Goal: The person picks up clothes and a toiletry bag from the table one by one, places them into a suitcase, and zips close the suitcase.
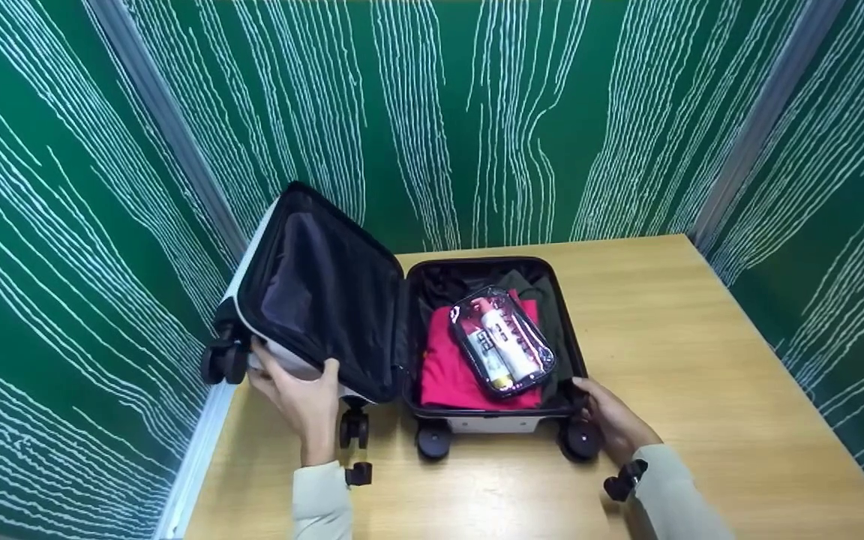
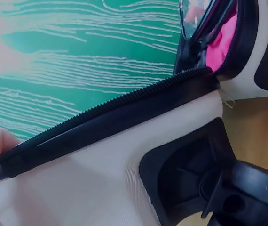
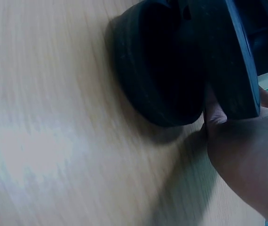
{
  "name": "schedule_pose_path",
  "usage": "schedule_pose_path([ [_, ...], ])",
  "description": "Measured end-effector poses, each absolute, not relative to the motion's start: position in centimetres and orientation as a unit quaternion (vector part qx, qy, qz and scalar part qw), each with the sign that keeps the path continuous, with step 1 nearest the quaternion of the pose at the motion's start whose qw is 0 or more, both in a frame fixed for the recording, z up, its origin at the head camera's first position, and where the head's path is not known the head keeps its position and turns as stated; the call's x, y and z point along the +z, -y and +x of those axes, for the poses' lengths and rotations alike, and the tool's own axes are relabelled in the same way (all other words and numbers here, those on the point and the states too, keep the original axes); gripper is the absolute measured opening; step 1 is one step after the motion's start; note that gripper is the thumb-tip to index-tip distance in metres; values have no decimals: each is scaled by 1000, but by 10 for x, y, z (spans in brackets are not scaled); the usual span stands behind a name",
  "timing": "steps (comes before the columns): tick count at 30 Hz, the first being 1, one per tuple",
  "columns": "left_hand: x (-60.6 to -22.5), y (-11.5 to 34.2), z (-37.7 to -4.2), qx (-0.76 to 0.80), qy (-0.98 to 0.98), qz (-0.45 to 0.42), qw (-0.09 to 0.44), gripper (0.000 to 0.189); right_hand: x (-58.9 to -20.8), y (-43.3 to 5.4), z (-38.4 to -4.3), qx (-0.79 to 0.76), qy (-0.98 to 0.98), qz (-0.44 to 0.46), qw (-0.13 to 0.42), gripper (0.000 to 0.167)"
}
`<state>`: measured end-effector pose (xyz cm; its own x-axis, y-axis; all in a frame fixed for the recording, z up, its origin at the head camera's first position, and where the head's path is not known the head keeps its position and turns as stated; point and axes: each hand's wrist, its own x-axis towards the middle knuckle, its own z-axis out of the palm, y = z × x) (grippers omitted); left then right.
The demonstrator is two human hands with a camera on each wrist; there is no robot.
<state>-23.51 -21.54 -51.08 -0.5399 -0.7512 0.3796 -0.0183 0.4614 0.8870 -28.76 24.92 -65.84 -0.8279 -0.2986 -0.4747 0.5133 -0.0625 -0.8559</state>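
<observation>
A white hard-shell suitcase (image 1: 492,425) lies open on the table, its lid (image 1: 338,292) tilted up at the left. My left hand (image 1: 301,394) grips the lid's near edge, thumb at the black zipper rim and fingers on the outer shell. In the left wrist view the zipper (image 2: 110,106) runs along that edge. My right hand (image 1: 616,416) holds the base's near right corner, thumb on the rim, beside a black caster wheel (image 3: 157,70). Inside the base, a clear toiletry pouch (image 1: 503,341) with bottles lies on folded pink cloth (image 1: 441,375).
Dark green cloth (image 1: 533,283) lies along the base's right side. The wooden table (image 1: 672,322) extends to the right and in front. Green walls with white lines (image 1: 492,150) stand behind and at both sides, with the lid close to the left one.
</observation>
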Motion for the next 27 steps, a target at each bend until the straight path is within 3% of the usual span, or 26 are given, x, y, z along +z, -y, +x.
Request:
schedule_pose_path([
  [13,-493,187,-240,-382,777,200,459,117,-655,-250,-286,-725,-622,88,282,73],
  [27,-485,157,-244,-311,806,170,475,114,-656,-247,-286,-723,-627,87,277,74],
])
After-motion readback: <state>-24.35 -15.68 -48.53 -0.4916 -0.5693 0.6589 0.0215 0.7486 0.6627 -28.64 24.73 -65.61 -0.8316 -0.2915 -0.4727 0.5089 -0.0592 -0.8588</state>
